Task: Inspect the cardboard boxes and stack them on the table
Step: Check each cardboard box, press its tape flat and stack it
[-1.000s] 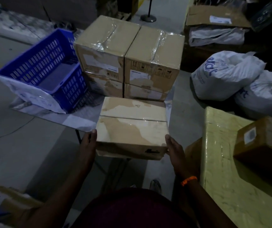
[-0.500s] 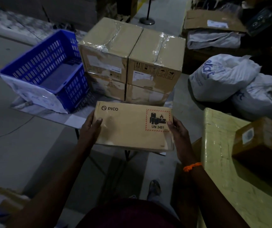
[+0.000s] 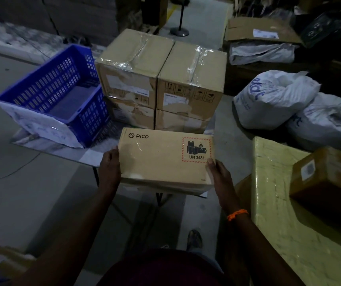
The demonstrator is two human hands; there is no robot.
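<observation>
behind held box [image 3: 163, 162], four boxes [image 3: 161, 79] already stacked; left hand [image 3: 109, 168], right hand [image 3: 220, 174] grip its ends (inspection underway, stacking pending).

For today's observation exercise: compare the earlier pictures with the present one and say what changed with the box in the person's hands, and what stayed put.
The held box was turned over: a second ago its plain taped side faced up, now the printed PICO face with the UN 3481 label does. The left hand and right hand still grip its ends. The stacked boxes and blue crate stayed put.
</observation>
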